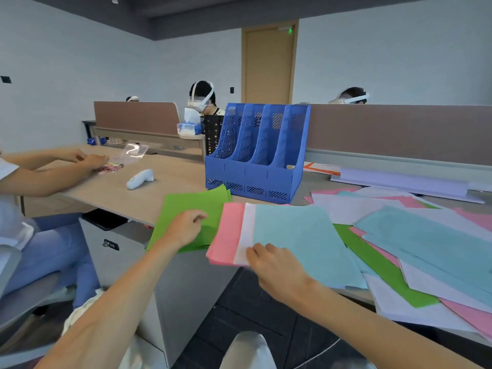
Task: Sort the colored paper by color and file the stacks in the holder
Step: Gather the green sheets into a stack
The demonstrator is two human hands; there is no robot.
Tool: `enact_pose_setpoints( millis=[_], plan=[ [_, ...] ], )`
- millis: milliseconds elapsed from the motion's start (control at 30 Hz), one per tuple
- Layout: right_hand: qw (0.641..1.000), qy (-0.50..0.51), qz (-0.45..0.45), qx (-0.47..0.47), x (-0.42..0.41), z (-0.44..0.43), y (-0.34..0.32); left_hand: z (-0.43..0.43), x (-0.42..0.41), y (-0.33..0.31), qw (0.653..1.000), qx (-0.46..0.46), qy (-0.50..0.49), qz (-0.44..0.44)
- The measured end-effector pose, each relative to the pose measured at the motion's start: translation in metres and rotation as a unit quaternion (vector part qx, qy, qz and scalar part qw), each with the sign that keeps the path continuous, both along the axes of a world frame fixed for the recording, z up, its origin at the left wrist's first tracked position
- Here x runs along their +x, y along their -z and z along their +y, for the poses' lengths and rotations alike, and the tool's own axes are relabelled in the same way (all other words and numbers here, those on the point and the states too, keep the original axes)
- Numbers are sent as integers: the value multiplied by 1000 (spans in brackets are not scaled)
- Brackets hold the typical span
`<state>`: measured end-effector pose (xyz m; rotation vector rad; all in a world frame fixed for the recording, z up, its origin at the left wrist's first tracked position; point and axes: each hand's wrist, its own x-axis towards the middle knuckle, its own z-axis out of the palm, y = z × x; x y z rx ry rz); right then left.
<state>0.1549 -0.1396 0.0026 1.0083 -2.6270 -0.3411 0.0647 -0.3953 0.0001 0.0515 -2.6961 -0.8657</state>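
A blue file holder with several empty slots stands at the back of the desk. In front of it, to the left, lies a green paper stack; my left hand rests flat on its near part. Beside it sits a pile with a pink stack at the bottom, a white sheet over it and light blue paper on top. My right hand grips the near edge of this pile, fingers curled on the white and blue sheets. Unsorted mixed colored paper is spread to the right.
Another person sits at the left with hands on the desk near a clear bag and small items. A white controller lies mid-desk. A long white strip lies behind the loose paper. A brown partition runs behind the holder.
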Motion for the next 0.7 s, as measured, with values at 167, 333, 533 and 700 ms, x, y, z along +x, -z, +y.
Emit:
enact_pose_setpoints(
  millis=[167, 333, 533, 700],
  plan=[
    [1000, -5, -11, -9, -5, 3, 3, -27, 2, 6, 996, 45, -78, 19],
    [987, 53, -55, -139, -17, 2, -31, -49, -10, -2, 989, 39, -124, -77],
    [968, 93, -69, -225, -98, -32, -46, -61, -40, -3, 985, 1, -128, -119],
    [969, 108, -80, -210, -162, -64, -37, -76, -63, 1, 986, 3, -123, -117]
  ],
)
